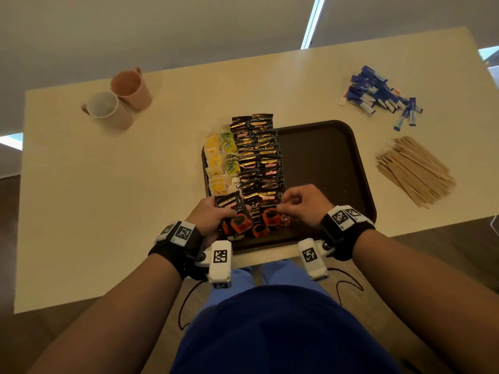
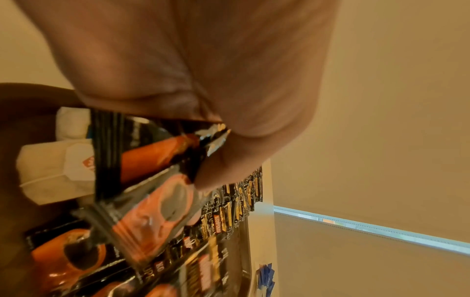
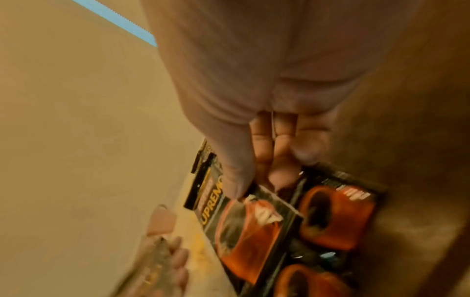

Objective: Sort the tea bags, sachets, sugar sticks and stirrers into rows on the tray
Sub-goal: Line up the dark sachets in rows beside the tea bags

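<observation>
Nearest us, our left hand (image 1: pixel 213 214) grips a small stack of coffee sachets (image 1: pixel 229 205); our right hand (image 1: pixel 302 205) pinches one sachet lying on the brown tray (image 1: pixel 337 157). Beyond, sachet rows (image 1: pixel 256 155) and tea bags (image 1: pixel 221 157) fill its left side. Stirrers (image 1: pixel 415 171), sugar sticks (image 1: pixel 380 95) and two cups (image 1: pixel 118 98) sit on the table (image 1: pixel 108 198).

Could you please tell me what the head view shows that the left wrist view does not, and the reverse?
Only the head view shows the two pink cups, the wooden stirrers loose on the table, the yellow tea bags and the right hand pinching a sachet.

Only the left wrist view shows the left hand's grip from beneath: the thumb pinching several coffee sachets at their top edges.

Both show the left hand, the rows of dark sachets on the brown tray, and the blue sugar sticks.
</observation>
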A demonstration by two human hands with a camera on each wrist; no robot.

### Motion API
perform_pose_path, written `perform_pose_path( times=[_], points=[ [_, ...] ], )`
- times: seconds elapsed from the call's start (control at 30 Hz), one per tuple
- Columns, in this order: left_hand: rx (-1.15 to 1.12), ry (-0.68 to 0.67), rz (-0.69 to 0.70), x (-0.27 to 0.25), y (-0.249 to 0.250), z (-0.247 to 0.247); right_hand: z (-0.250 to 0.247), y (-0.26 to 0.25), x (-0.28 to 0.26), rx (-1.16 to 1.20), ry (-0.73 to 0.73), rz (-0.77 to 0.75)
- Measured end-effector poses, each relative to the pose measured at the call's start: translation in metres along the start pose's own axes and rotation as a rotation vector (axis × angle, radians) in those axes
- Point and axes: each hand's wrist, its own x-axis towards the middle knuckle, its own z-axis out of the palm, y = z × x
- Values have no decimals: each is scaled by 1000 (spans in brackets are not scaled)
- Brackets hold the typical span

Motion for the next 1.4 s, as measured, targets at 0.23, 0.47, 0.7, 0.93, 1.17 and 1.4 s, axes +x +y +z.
perform_pose_path(
  times=[0.23,0.47,0.7,0.93,1.17,1.4],
  points=[
    [84,92,61,1,-10,2,-5,38,-3,-321,-5,87],
    [90,113,59,-1,-13,0,8,39,7,-380,130,37],
    [78,106,48,-3,-14,0,12,40,12,-389,196,13],
    [77,108,44,-3,-18,2,10,40,9,-445,165,34],
    [131,93,113,-2,-12,5,-7,25,-1,-405,263,-124],
    [220,88,195,-3,-5,21,19,-13,3,-163,-85,-184]
  ],
)
